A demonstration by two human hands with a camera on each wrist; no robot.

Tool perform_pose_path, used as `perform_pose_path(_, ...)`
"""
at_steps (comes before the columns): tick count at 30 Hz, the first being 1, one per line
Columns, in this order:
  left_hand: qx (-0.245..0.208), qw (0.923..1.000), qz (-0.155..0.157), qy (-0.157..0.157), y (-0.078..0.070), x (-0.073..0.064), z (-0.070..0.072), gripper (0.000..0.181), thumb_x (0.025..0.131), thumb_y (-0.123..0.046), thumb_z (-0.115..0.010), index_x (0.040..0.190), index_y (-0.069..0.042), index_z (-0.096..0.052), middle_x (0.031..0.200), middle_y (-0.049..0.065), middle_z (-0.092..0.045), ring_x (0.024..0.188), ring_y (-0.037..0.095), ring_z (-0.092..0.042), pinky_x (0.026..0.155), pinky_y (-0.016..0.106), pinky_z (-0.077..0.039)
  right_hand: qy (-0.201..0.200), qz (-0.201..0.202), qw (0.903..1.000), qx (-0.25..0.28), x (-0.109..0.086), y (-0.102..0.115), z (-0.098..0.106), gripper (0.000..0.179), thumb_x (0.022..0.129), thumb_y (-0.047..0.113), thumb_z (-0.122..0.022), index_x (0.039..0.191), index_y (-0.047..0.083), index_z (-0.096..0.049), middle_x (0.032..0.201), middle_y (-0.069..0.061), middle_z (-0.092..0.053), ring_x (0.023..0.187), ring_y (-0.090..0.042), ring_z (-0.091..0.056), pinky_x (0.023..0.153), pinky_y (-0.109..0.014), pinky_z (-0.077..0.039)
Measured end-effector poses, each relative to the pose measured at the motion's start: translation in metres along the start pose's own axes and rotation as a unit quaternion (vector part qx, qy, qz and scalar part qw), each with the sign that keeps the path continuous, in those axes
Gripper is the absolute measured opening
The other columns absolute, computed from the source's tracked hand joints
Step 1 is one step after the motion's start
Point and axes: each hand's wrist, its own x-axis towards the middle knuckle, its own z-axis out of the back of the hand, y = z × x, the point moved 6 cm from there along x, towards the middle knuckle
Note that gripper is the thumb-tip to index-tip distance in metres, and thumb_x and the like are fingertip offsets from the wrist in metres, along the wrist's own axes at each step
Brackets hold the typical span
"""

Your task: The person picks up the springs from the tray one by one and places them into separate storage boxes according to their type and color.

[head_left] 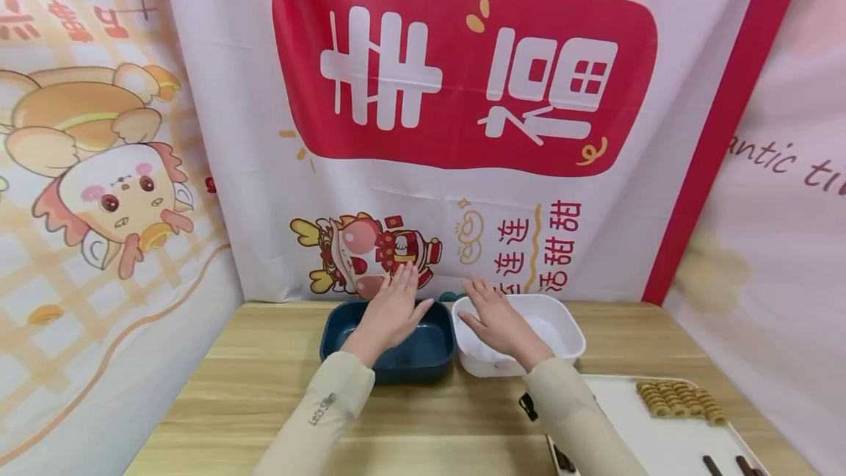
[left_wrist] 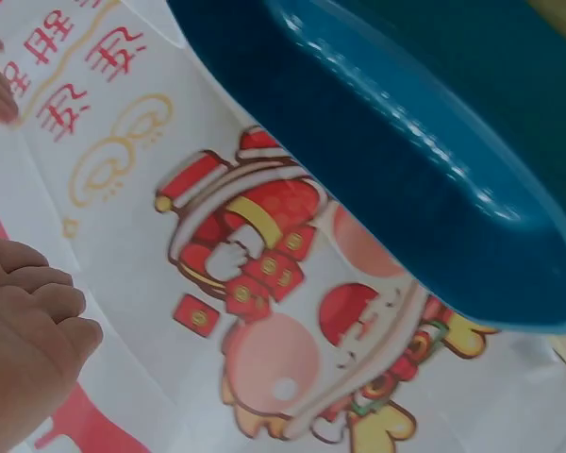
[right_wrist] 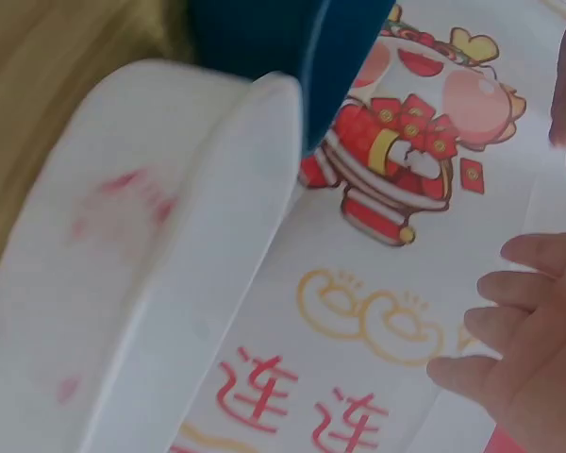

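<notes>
Side by side at the back of the table stand a dark blue bin (head_left: 423, 355) and a white bin (head_left: 562, 329). My left hand (head_left: 392, 314) is held above the blue bin with its fingers extended and nothing in its grasp. Over the white bin hovers my right hand (head_left: 499, 319), palm turned inward, fingers straight, holding nothing. The left wrist view shows the inner wall of the blue bin (left_wrist: 406, 123) beside the left hand (left_wrist: 28, 340). In the right wrist view, the white bin (right_wrist: 198, 255) lies left of the right hand (right_wrist: 528, 330).
A white tray (head_left: 628, 424) at the front right carries several ring-shaped biscuit rows (head_left: 677, 401) and dark brown sticks (head_left: 712, 466). A small black item (head_left: 527, 407) lies beside the right sleeve. Behind the wooden table (head_left: 218, 402) hangs a printed cloth (head_left: 463, 233).
</notes>
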Motion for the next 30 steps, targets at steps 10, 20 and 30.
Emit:
perform_pose_path(10, -0.007, 0.9995, 0.021, -0.022, 0.045, -0.014, -0.003, 0.069, 0.103, -0.043, -0.031, 0.149, 0.006, -0.015, 0.156, 0.021, -0.013, 0.144, 0.032, -0.01, 0.116, 0.048, -0.01, -0.058, 0.026, 0.998, 0.004, -0.05, -0.047, 0.017, 0.059, 0.099, 0.024, -0.051, 0.142, -0.012, -0.033, 0.149, -0.028, -0.025, 0.139, -0.044, -0.018, 0.107, -0.063, -0.018)
perform_pose_path(20, -0.033, 0.9968, 0.051, -0.051, 0.104, -0.037, -0.021, 0.067, 0.103, -0.031, -0.04, 0.146, 0.013, -0.015, 0.154, 0.029, -0.012, 0.142, 0.041, -0.009, 0.113, 0.055, -0.009, -0.093, 0.009, 0.9953, 0.027, -0.12, -0.108, 0.046, 0.06, 0.097, 0.021, -0.055, 0.14, -0.013, -0.034, 0.148, -0.032, -0.027, 0.138, -0.046, -0.019, 0.115, -0.044, -0.014)
perform_pose_path(30, -0.003, 0.9954, 0.077, -0.056, 0.145, -0.06, -0.04, 0.062, 0.103, -0.026, -0.039, 0.141, 0.019, -0.022, 0.15, 0.034, -0.018, 0.139, 0.046, -0.014, 0.111, 0.057, -0.017, -0.144, 0.044, 0.9884, -0.022, -0.199, -0.161, 0.062, 0.063, 0.093, 0.01, -0.059, 0.146, -0.006, -0.028, 0.154, -0.019, -0.021, 0.137, 0.009, 0.003, 0.103, -0.004, 0.001)
